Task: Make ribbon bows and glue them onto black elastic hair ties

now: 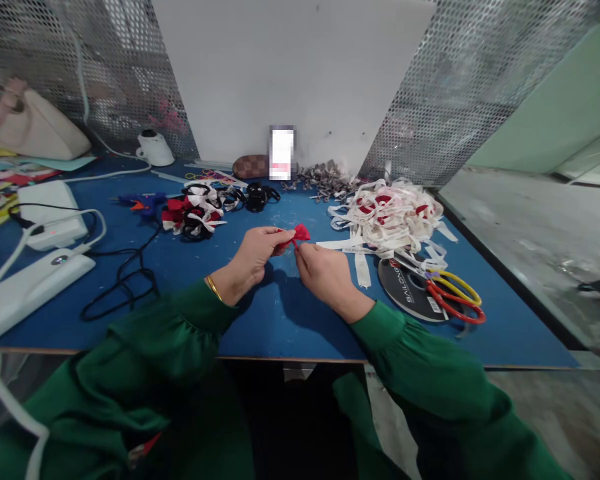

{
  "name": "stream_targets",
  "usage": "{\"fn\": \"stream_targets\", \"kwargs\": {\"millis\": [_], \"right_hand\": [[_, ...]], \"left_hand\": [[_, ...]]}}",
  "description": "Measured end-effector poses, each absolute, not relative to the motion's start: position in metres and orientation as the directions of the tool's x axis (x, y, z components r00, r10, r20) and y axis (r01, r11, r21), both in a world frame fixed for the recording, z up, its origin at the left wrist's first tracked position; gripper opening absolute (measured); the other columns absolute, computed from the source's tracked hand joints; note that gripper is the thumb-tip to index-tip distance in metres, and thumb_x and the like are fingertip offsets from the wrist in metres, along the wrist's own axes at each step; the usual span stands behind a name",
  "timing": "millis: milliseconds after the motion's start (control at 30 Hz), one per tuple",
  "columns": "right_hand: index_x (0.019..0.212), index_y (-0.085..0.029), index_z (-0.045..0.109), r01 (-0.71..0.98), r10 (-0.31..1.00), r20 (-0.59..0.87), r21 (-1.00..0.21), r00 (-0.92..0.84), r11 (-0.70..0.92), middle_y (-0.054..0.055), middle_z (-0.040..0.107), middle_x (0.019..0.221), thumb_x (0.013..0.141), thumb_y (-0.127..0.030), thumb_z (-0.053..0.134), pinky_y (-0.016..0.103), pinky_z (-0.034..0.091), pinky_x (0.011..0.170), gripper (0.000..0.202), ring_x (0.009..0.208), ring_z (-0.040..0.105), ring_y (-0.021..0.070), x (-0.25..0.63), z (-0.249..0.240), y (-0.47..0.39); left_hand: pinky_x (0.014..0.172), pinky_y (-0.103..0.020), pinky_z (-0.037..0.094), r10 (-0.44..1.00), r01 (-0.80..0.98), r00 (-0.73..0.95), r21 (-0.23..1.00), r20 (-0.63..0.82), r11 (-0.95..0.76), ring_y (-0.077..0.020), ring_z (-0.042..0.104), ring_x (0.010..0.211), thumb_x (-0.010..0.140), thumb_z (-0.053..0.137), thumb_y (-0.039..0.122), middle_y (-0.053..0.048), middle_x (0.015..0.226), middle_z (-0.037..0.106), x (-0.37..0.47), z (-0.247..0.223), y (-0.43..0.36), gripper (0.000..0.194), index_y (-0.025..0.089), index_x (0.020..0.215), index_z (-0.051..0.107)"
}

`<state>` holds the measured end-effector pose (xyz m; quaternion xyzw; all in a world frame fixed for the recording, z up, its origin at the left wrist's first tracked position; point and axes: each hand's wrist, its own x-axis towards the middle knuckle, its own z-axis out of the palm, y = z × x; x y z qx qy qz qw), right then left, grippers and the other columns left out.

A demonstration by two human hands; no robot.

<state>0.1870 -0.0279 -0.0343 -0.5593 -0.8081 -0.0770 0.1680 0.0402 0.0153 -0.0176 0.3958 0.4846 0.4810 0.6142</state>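
Observation:
Above the middle of the blue table, my left hand pinches a red ribbon bow between thumb and fingers. My right hand is closed at the bow's lower right side, gripping a narrow red strip of it; the fingertips partly hide this. Just right of that hand lie white printed ribbon strips, joined to a tangled heap of white and red ribbon. Scissors with yellow and red handles rest on a black round card. To the left sits a pile of red, white and black bows.
A blue glue gun with a looped black cord lies at left, near a white power strip. At the back stand a lit phone, a checked pouch and a white cup. The table's front edge is close.

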Motion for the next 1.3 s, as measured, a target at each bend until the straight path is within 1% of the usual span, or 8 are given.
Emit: {"fn": "stream_targets", "kwargs": {"millis": [167,433,533,700,800,933,1100,1300], "right_hand": [[0.091,-0.014,0.066,0.884,0.854,0.267,-0.010,-0.448,0.467,0.009,0.071,0.082,0.103,-0.027,0.035,0.033,0.018,0.057,0.035,0.066,0.059,0.0161,0.189,-0.036,-0.025],[0.097,-0.015,0.066,0.892,0.875,0.182,0.026,-0.448,0.451,0.011,0.073,0.089,0.102,-0.024,0.036,0.033,0.021,0.058,0.032,0.070,0.063,0.0181,0.191,-0.034,-0.023],[0.097,-0.016,0.065,0.919,0.904,0.190,-0.023,-0.383,0.394,0.010,0.074,0.090,0.102,-0.025,0.036,0.033,0.022,0.058,0.031,0.072,0.065,0.0184,0.190,-0.035,-0.023],[0.094,-0.017,0.066,0.943,0.923,0.254,-0.091,-0.289,0.320,0.008,0.074,0.088,0.104,-0.030,0.036,0.033,0.022,0.058,0.034,0.072,0.066,0.0180,0.191,-0.036,-0.024],[0.094,-0.017,0.066,0.936,0.913,0.278,-0.104,-0.299,0.338,0.008,0.075,0.089,0.104,-0.030,0.036,0.033,0.022,0.058,0.034,0.071,0.065,0.0175,0.191,-0.036,-0.024],[0.095,-0.016,0.067,0.916,0.897,0.268,-0.096,-0.352,0.388,0.008,0.074,0.088,0.104,-0.029,0.036,0.033,0.022,0.059,0.035,0.071,0.064,0.0172,0.191,-0.036,-0.023],[0.101,-0.015,0.067,0.898,0.880,0.224,-0.042,-0.419,0.439,0.009,0.074,0.090,0.102,-0.024,0.037,0.033,0.021,0.058,0.031,0.069,0.062,0.0174,0.192,-0.033,-0.022],[0.098,-0.016,0.067,0.931,0.907,0.268,-0.078,-0.326,0.357,0.009,0.072,0.086,0.103,-0.025,0.036,0.033,0.020,0.058,0.032,0.068,0.061,0.0178,0.192,-0.027,-0.024]], "left_hand": [[0.051,-0.022,0.039,0.904,-0.281,0.129,0.859,-0.408,0.428,-0.0078,0.047,0.050,0.059,0.081,0.016,0.000,0.054,0.057,0.038,-0.017,0.017,0.014,0.012,0.061,0.068],[0.051,-0.020,0.040,0.856,-0.270,0.139,0.813,-0.498,0.517,-0.0071,0.048,0.048,0.065,0.079,0.013,0.000,0.053,0.057,0.038,-0.017,0.019,0.013,0.011,0.063,0.067],[0.051,-0.021,0.038,0.887,-0.266,0.134,0.846,-0.443,0.462,-0.0077,0.050,0.051,0.065,0.084,0.021,0.000,0.055,0.057,0.040,-0.019,0.016,0.019,0.012,0.064,0.067],[0.057,-0.026,0.041,0.941,-0.230,0.166,0.916,-0.296,0.329,-0.0120,0.055,0.059,0.056,0.090,0.043,-0.002,0.066,0.063,0.039,-0.017,0.014,0.038,0.015,0.068,0.068],[0.057,-0.026,0.037,0.953,-0.135,0.186,0.955,-0.238,0.265,-0.0114,0.052,0.059,0.053,0.090,0.040,-0.001,0.063,0.061,0.039,-0.020,0.015,0.036,0.015,0.068,0.070],[0.054,-0.027,0.028,0.982,-0.105,0.143,0.985,-0.122,0.137,-0.0082,0.040,0.051,0.058,0.084,0.033,0.002,0.052,0.051,0.041,-0.026,0.015,0.027,0.015,0.055,0.063],[0.052,-0.027,0.025,0.963,-0.168,0.140,0.953,-0.230,0.252,-0.0081,0.039,0.049,0.052,0.083,0.030,0.002,0.050,0.050,0.042,-0.027,0.017,0.027,0.015,0.052,0.061],[0.054,-0.027,0.027,0.991,-0.152,0.058,0.980,-0.118,0.126,-0.0083,0.040,0.051,0.051,0.084,0.031,0.002,0.051,0.052,0.041,-0.024,0.019,0.026,0.014,0.055,0.065]]}}
